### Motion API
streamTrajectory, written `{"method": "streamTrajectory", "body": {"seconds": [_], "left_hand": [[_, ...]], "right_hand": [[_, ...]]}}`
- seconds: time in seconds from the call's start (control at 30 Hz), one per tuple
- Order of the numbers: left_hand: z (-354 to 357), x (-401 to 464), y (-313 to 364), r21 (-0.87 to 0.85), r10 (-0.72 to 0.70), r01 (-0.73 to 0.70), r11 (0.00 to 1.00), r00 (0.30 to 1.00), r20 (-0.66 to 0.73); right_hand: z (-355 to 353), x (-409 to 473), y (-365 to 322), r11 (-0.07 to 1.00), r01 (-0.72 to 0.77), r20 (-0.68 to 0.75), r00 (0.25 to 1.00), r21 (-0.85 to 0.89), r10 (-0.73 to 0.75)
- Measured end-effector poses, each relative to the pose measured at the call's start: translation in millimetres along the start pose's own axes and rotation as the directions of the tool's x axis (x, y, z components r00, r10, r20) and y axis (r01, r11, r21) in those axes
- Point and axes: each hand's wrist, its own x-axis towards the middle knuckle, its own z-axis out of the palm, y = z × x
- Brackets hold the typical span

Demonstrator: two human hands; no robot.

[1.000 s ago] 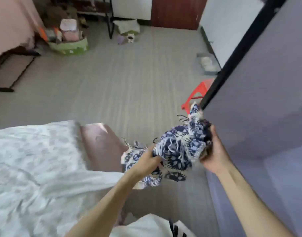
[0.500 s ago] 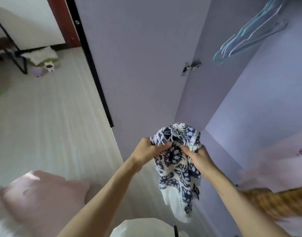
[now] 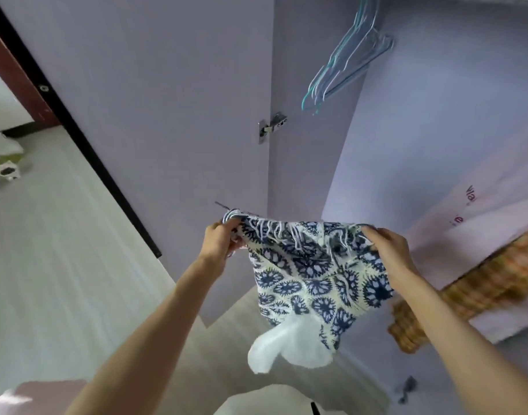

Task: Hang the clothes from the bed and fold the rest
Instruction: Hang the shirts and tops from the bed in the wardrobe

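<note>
Head view, both hands gripping patterned garment

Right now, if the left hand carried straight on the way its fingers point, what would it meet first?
The left hand points up and right, gripping the patterned garment. Beyond that fabric, probably the open wardrobe door near its hinge; depth is unclear.

Both hands hold a blue-and-white patterned garment spread before the open wardrobe: the left hand and right hand pinch its fringed top edge beneath hangers.
</note>
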Motion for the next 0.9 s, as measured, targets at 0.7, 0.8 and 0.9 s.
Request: {"method": "streamTrajectory", "body": {"seconds": [0.7, 0.8, 0.9], "left_hand": [[-8.3, 9.1, 26.0, 0.165, 0.257, -0.268, 0.949, 0.963, 0.084], [-9.7, 13.6, 31.4, 0.206, 0.254, -0.276, 0.939, 0.959, 0.126], [-15.1, 17.1, 36.9, 0.345, 0.252, -0.315, 0.884, 0.944, 0.214]], "right_hand": [[3.9, 21.9, -49.0, 0.839, 0.470, -0.206, 0.824, -0.275, -0.529], [8.5, 24.2, -49.6, 0.899, 0.403, -0.236, 0.869, -0.173, -0.435], [14.7, 26.3, -52.8, 0.924, 0.361, -0.280, 0.880, -0.128, -0.383]]}}
